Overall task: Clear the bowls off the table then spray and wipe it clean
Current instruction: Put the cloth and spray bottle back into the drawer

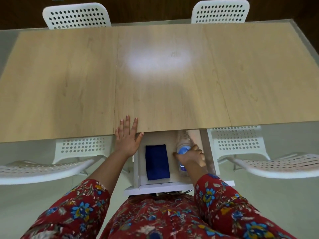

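The light wooden table fills the upper view with a bright light patch near its middle; no bowls show on it. Below its near edge an open drawer holds a folded dark blue cloth on the left and a clear bottle with a blue label lying on the right. My left hand rests flat with straight fingers on the table's near edge. My right hand reaches into the drawer, its fingers curled round the bottle.
Two white perforated chairs stand at the far side. Two more sit at the near side, one left and one right of the drawer. Grey floor surrounds the table.
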